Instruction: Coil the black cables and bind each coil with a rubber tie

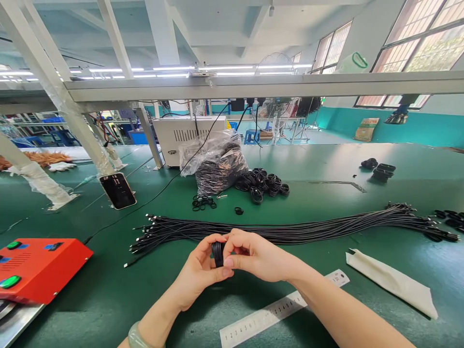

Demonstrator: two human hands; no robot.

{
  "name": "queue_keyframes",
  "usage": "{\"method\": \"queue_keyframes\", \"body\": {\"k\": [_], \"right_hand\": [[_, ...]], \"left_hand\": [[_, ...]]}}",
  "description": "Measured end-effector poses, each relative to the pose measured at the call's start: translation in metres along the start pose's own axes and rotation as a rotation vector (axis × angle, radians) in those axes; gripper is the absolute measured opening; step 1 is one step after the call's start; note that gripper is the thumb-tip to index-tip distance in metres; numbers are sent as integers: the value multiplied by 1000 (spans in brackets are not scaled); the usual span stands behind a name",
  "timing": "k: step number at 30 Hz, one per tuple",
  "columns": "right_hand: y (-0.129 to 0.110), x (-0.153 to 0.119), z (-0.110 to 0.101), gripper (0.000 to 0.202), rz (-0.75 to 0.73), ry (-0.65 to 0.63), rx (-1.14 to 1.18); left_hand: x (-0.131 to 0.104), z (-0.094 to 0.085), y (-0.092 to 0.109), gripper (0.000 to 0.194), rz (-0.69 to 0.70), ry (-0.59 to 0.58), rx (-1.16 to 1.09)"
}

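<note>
A small coil of black cable [218,253] is held upright between both hands above the green table. My left hand [197,270] is closed round its left side, thumb below and fingers on top. My right hand [253,256] pinches the coil's right side with thumb and fingertips. Just behind the hands, a long bundle of straight black cables [290,233] lies across the table, its connector ends at left and right. A steel ruler [261,321] lies slanted under my right forearm.
Behind the bundle are a pile of coiled cables [263,183], a plastic bag of black items [221,169] and black loops [204,203]. A phone [118,190] leans at left near a red machine [43,266]. A cream strip [391,282] lies right. A metal rail [253,87] crosses overhead.
</note>
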State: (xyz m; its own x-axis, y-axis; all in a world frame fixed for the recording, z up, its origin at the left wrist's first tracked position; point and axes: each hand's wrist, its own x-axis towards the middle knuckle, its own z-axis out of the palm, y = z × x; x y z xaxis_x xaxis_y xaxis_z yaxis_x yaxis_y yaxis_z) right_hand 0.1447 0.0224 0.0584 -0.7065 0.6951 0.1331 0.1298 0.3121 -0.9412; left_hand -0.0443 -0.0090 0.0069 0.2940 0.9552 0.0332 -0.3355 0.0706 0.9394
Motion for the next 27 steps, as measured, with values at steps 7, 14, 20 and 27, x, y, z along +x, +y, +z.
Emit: {"method": "queue_keyframes", "body": {"k": [7, 14, 20, 27], "right_hand": [[6, 3, -11, 12, 2, 48, -387], [13, 7, -5, 21, 39, -25, 11], [17, 6, -11, 39, 137, -65, 396], [21, 8, -1, 47, 241, -47, 533]], "left_hand": [[-6, -8, 8, 50, 33, -125, -103], [-12, -10, 11, 49, 13, -260, -173], [-21, -7, 19, 58, -111, -239, -239], [-19, 0, 22, 60, -121, -196, -184]]}}
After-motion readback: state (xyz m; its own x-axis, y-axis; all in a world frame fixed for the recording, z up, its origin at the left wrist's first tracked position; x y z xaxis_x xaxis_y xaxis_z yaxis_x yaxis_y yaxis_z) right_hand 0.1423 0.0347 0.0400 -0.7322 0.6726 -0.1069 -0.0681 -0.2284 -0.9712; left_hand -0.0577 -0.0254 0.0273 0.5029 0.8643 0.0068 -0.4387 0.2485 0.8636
